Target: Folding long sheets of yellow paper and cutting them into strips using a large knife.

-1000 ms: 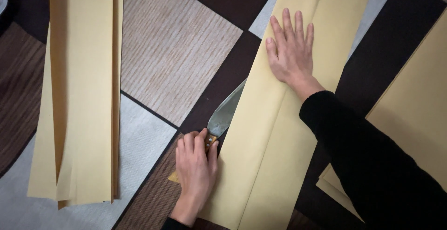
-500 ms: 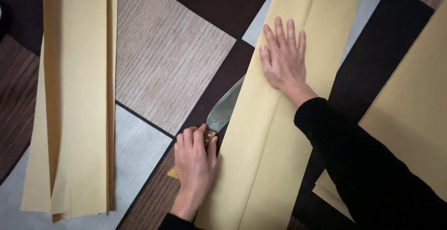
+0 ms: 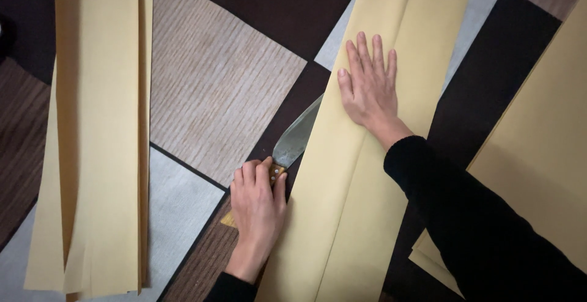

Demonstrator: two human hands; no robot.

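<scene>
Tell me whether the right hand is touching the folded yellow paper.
Touching. The head view shows the right hand pressed flat, palm down and fingers spread, on the folded yellow paper, with no gap under it.

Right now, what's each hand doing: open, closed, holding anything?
Left hand: closed around the knife handle.
Right hand: open, flat on the folded yellow paper, holding nothing.

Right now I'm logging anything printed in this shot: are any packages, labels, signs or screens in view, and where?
None in view.
Only plain tan paper: a folded sheet under the right hand, a stack at left, more sheets at right.
The left hand holds a knife.
</scene>
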